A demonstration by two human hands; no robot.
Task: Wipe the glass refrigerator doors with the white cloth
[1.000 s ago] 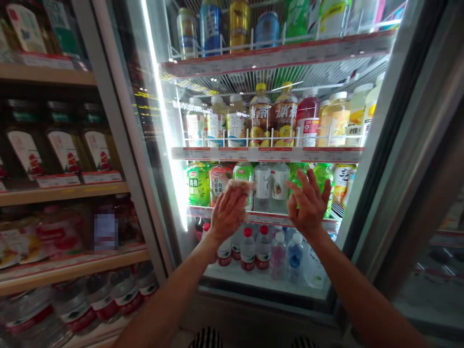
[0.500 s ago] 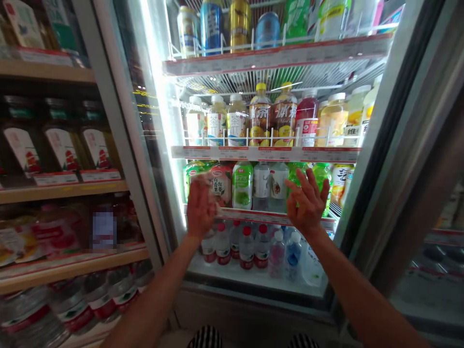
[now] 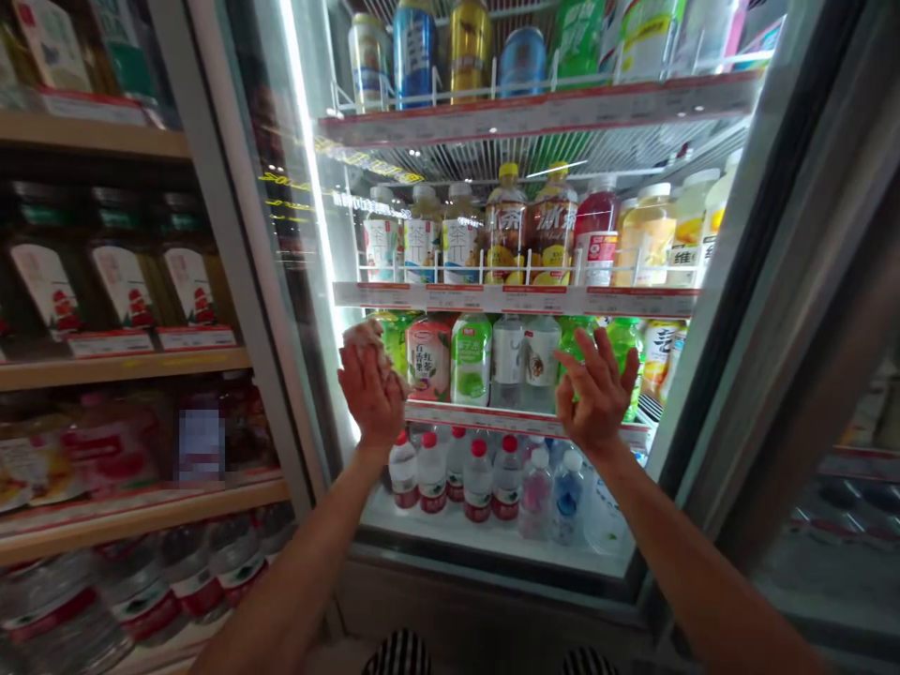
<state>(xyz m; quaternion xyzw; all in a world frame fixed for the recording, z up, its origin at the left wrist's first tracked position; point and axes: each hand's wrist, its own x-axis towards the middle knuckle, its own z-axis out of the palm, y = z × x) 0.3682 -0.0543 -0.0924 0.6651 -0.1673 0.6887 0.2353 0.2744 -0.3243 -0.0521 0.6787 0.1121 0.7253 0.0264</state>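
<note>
My left hand (image 3: 372, 405) presses a crumpled pale cloth (image 3: 364, 336) toward the glass door (image 3: 281, 244) of a lit drinks cooler, near the door's left side. The cloth shows past the fingertips and along the right edge of the hand. Farther right, my right hand (image 3: 597, 389) is raised with fingers spread and nothing in it; whether its fingertips touch the glass is hard to tell. Behind the hands, a green-labelled bottle (image 3: 471, 361) and a red-labelled tea bottle (image 3: 428, 361) stand on a cooler shelf.
Wooden shelves (image 3: 133, 361) with bottled drinks stand at the left. Inside the cooler are cans (image 3: 470, 47), yellow-capped tea bottles (image 3: 506, 225) and small red-capped water bottles (image 3: 478, 487). A dark door frame (image 3: 780, 234) runs down the right side.
My left hand has moved left and slightly up with the cloth, uncovering the red-labelled tea bottle. The right hand stays practically in place.
</note>
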